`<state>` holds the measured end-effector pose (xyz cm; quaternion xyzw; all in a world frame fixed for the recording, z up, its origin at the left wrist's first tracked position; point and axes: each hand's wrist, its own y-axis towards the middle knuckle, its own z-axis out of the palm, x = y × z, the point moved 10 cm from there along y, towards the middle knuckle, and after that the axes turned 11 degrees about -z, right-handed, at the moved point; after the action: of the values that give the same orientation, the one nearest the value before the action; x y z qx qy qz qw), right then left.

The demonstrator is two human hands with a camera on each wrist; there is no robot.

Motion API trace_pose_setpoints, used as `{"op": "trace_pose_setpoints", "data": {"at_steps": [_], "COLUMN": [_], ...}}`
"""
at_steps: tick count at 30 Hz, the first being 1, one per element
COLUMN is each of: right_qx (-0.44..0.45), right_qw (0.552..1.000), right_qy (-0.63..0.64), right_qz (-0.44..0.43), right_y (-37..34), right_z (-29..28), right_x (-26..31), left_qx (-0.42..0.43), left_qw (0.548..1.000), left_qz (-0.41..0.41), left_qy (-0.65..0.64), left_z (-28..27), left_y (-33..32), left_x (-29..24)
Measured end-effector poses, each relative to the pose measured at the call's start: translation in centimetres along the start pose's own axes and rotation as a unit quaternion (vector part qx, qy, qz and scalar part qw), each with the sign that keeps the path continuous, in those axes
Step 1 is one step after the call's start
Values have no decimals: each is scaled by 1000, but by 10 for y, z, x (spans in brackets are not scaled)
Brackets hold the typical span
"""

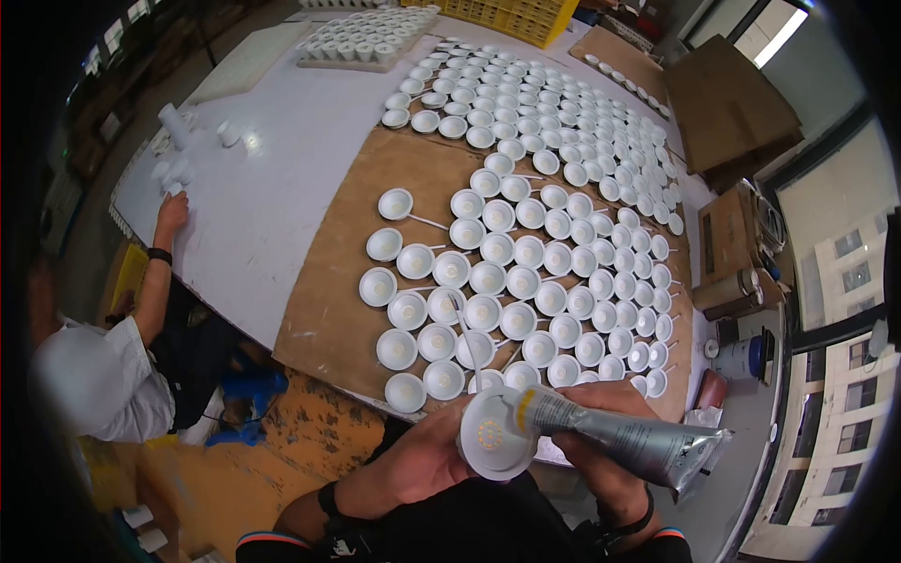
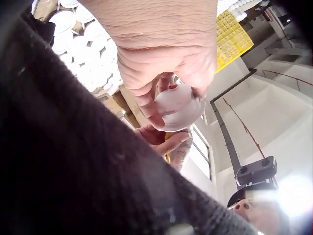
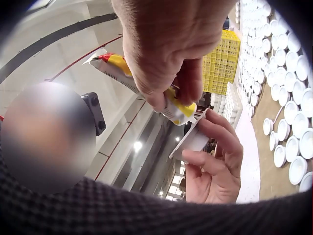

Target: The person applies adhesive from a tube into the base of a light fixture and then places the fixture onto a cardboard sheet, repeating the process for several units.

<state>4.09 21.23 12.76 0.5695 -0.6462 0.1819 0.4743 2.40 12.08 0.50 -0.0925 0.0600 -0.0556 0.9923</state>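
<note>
My left hand (image 1: 427, 460) holds a white round LED lamp cup (image 1: 502, 460), its open face toward the head camera, with a ring of yellow dots inside. In my right hand (image 1: 601, 474) is a silver and yellow squeeze tube (image 1: 629, 436). The tube's nozzle end is right at the cup's rim, as the right wrist view also shows with the tube (image 3: 178, 110) and the lamp cup (image 3: 193, 142). The left wrist view has the cup's back (image 2: 176, 105) with a small red spot. Behind the held cup, a thin white stem (image 1: 469, 342) overlaps the rows.
Many similar white cups (image 1: 488, 279) stand in rows on brown cardboard (image 1: 324, 281) across the table. Another person's hand (image 1: 172, 214) reaches small white parts at the table's left edge. Farther back are a filled tray (image 1: 366, 66) and a yellow crate (image 1: 507, 21).
</note>
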Motion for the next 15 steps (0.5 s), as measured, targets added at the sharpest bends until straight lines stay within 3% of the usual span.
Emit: {"op": "trace_pose_setpoints", "data": {"at_steps": [1, 3, 7, 10, 12, 15], "right_qx": [-5, -6, -18, 33, 60, 7], "right_qw": [1000, 995, 992, 996, 994, 996], "right_qy": [-1, -61, -94, -79, -63, -64], "right_qz": [1, -78, -82, -30, 67, 57], "right_y": [-1, 0, 2, 7, 3, -2], "right_z": [-2, -5, -13, -11, -9, -17], "right_x": [-3, 8, 9, 9, -3, -3], "left_qx": [-23, -9, -11, -32, -29, -18], "left_qw": [1000, 1000, 999, 997, 993, 989], "left_qz": [3, 11, 33, 67, 93, 113], "left_qy": [7, 3, 8, 33, 62, 90], "left_z": [-3, 1, -3, -3, 2, 6], "left_y": [1, 2, 1, 2, 1, 0], "left_x": [-1, -4, -7, -13, -20, -26]}}
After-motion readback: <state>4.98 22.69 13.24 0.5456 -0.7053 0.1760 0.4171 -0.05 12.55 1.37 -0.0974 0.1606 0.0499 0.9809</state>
